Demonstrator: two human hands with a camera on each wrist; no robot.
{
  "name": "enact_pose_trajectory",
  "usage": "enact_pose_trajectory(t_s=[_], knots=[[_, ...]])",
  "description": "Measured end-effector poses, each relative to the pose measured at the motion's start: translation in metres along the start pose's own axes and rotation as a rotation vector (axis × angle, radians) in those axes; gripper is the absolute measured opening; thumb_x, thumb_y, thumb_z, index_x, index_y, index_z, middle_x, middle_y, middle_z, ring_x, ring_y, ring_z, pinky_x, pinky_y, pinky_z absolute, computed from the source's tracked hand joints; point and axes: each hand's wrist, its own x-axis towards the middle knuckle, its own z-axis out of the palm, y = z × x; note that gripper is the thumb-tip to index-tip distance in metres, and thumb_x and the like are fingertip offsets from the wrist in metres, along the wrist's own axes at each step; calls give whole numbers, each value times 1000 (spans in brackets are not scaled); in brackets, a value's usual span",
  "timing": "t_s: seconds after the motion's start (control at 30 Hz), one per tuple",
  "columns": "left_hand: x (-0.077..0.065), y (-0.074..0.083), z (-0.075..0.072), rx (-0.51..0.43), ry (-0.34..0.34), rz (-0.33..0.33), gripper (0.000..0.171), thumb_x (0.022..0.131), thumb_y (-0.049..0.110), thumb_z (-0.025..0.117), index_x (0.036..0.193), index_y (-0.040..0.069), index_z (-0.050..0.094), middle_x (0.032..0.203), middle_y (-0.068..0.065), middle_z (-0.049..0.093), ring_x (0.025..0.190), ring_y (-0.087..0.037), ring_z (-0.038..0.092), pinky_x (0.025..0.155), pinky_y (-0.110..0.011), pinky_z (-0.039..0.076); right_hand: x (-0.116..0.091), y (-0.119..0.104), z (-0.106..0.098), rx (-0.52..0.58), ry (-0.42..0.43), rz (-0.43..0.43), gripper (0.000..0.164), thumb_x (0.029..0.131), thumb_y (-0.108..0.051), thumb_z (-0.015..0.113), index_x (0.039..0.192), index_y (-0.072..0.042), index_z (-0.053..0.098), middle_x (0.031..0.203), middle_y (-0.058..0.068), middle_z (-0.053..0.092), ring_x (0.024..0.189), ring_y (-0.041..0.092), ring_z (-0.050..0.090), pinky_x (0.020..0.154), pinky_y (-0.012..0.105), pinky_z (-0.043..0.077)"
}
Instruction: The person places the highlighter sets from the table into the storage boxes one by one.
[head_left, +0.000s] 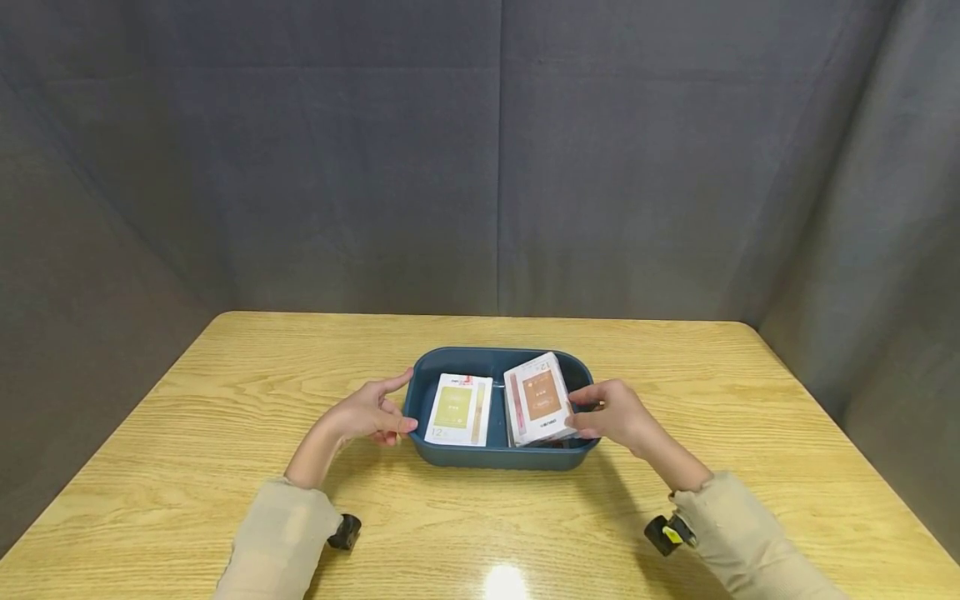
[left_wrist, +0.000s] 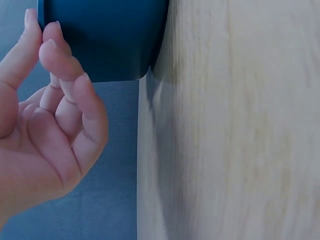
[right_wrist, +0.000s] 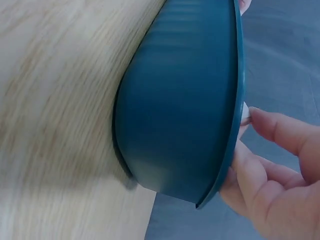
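Note:
A dark blue oblong bin stands on the table. At its left end my left hand holds the rim between thumb and fingers; in the left wrist view, fingertips lie right at the rim. My right hand pinches the right edge of a white box with a brown panel. This box is tilted inside the right half of the bin, its upper corner above the far rim. A white box with a yellow-green panel lies face up in the left half. The bin wall hides most of the held box in the right wrist view.
The bin rests on a light wooden table. Grey curtains hang behind it and at both sides. A dark wrist camera shows by the left sleeve, another camera by the right.

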Motion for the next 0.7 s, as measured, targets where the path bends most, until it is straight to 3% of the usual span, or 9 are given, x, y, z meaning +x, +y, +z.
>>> enact_pose_trajectory(t_s=[0.4, 0.7], knots=[[0, 1, 0, 1, -14, 18, 85, 83, 3, 62, 143, 4, 3, 56, -6, 53, 46, -12, 48, 47, -24, 38, 2, -3, 1, -166, -35, -79, 30, 75, 13, 61, 101, 25, 52, 91, 31, 59, 68, 29, 64, 60, 33, 51], [-1, 1, 1, 1, -9, 17, 86, 82, 5, 64, 144, 5, 3, 57, -8, 56, 46, -12, 48, 48, -25, 38, 2, -3, -2, -334, -24, -100, 27, 73, 9, 65, 97, 19, 59, 95, 28, 60, 82, 30, 59, 68, 36, 49]])
